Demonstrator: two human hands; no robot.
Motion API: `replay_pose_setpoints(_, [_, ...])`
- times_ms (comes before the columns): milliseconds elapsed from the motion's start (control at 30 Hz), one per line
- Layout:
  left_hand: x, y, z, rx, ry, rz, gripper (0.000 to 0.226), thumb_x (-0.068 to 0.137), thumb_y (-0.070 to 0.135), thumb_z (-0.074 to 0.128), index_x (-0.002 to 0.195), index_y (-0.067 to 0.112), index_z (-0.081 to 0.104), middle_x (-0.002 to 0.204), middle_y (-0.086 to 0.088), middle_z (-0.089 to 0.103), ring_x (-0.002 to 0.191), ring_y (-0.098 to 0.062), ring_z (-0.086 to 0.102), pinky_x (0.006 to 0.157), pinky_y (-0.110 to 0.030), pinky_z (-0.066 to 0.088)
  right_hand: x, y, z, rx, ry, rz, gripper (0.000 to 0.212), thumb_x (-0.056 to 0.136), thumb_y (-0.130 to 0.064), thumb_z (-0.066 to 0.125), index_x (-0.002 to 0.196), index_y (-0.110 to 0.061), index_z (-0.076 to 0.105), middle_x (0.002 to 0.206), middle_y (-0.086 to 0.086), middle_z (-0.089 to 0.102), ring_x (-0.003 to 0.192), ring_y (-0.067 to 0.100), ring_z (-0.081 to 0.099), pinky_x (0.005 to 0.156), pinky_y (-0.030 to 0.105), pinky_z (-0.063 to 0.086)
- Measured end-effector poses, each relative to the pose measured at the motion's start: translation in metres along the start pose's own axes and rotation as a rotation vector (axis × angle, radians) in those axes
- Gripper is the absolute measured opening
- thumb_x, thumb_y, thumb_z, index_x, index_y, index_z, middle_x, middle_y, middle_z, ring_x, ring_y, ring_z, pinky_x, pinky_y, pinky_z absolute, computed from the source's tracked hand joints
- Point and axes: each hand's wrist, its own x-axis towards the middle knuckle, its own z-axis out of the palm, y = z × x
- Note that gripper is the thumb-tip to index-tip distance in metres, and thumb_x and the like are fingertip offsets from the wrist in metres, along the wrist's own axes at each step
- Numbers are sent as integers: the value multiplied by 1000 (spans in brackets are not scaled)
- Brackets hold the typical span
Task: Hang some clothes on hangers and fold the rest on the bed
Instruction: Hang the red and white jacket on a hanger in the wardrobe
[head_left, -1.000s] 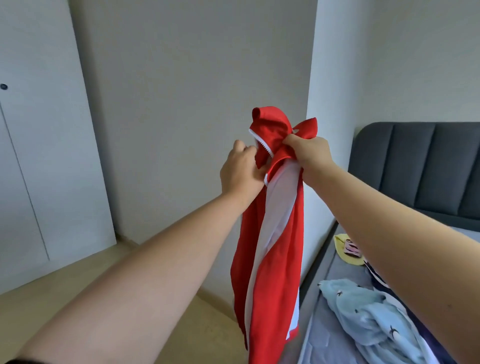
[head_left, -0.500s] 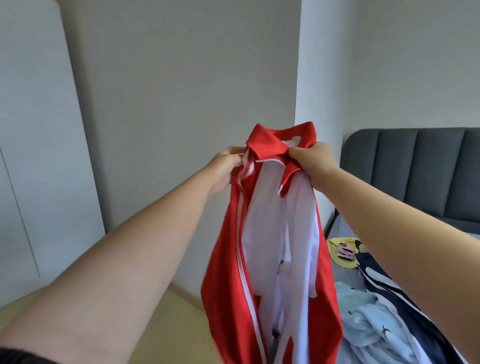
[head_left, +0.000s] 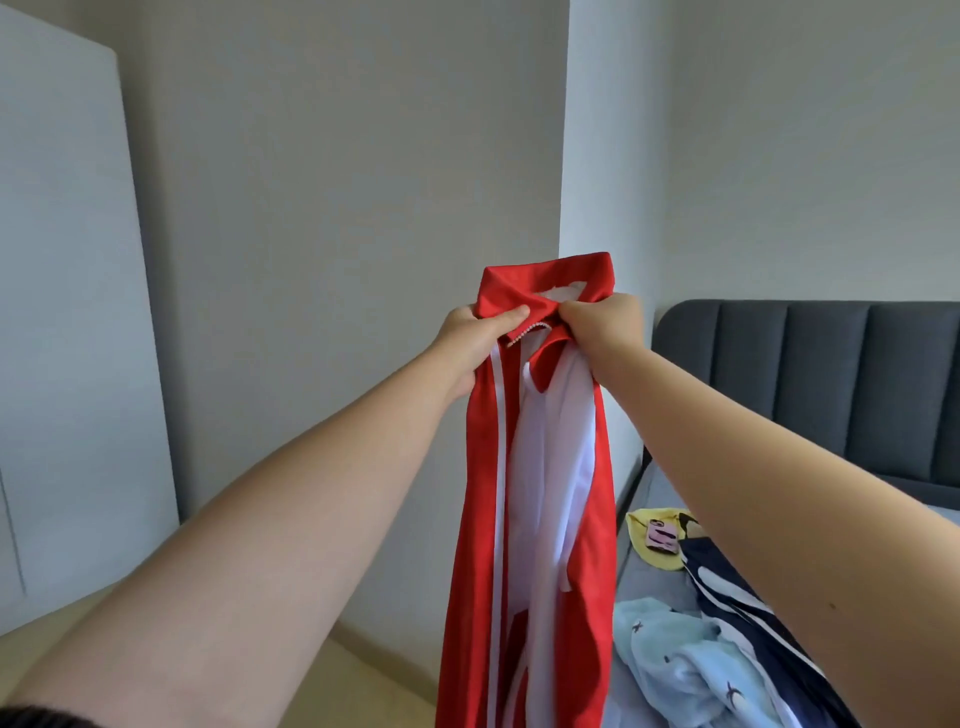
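At the centre of the head view, a red jacket (head_left: 480, 493) with a white lining hangs full length in the air, its hem running off the bottom edge. The left hand (head_left: 475, 338) grasps the cloth just below the collar (head_left: 545, 280) on the left side, thumb across the front beside the top of the zip (head_left: 524, 332). The right hand (head_left: 602, 322) is clenched on the matching spot at the right. The cloth looks thin, smooth and limp: it drops in long narrow folds with no stiffness, so it should be light, likely a little slippery, and not fragile. Pinching at the two shoulder seams, wider apart than now, would probably spread it best for a hanger or for laying flat. Whether the sleeves are turned inside is hard to tell from here. At the lower right lies the bed (head_left: 654, 499), with a pale blue garment (head_left: 685, 670), a navy one (head_left: 737, 597) and a yellow piece (head_left: 649, 525) heaped on it, unfolded, below the dark headboard (head_left: 831, 389).
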Motion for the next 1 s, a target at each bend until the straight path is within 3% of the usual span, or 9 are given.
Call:
replay_pose_setpoints(100, [9,31,2,278,230,160,7,85,13,69,80,15,64,89,-8,69,85,-25,66,79,-30,52,5,-26,-19,-158,28,-145,22,79,-6,58,58,-6,51,59,4,49,57,21,45,49,26,37])
replay_pose_setpoints(167, [13,52,-2,521,307,270,6,86,15,66,80,13,66,86,-9,68,79,-25,63,68,-25,42,10,-45,-36,-242,89,-261,14,84,-9,61,74,1,61,67,8,55,65,26,51,57,32,44])
replay_pose_setpoints(233, [16,72,-1,617,376,354,9,88,15,64,89,8,69,92,-13,70,86,-28,64,69,-25,39,14,-64,-53,-282,171,-353,18,87,-14,59,73,-3,58,63,4,52,66,28,50,53,31,39])
replay_pose_setpoints(400, [16,124,28,544,502,535,17,93,15,55,103,10,68,101,-12,69,95,-33,62,71,-25,37,15,-114,-88,-390,456,-526,16,91,-18,50,78,-11,54,71,5,51,69,30,45,58,32,28])
replay_pose_setpoints(567, [15,156,57,449,422,663,18,94,10,52,105,7,67,99,-9,67,96,-29,61,69,-21,34,20,-142,-120,-519,619,-706,18,94,-20,46,87,-6,54,87,19,63,74,37,50,60,35,28])
replay_pose_setpoints(667, [24,140,62,603,271,529,18,94,15,56,106,6,67,103,-12,67,99,-30,61,73,-25,38,30,-126,-135,-730,482,-565,18,95,-20,49,93,-5,57,96,21,64,85,40,58,62,36,33])
replay_pose_setpoints(833, [23,36,76,1108,-54,51,38,92,28,62,114,-3,61,116,-20,63,106,-34,61,80,-32,48,22,-39,-136,-1262,-175,-2,38,98,-26,46,120,3,56,122,21,58,105,34,56,88,35,42])
replay_pose_setpoints(933, [12,-55,84,1256,-210,-131,40,94,32,56,116,-2,59,119,-18,61,109,-33,61,86,-33,49,9,38,-139,-1276,-353,200,47,98,-31,51,128,4,53,113,17,57,103,31,55,89,33,42])
replay_pose_setpoints(1000, [5,-115,86,1319,-235,-208,37,92,33,56,112,2,61,118,-15,62,107,-31,61,83,-32,48,0,93,-139,-1298,-408,284,52,97,-38,50,130,2,53,123,17,59,104,31,55,93,33,42])
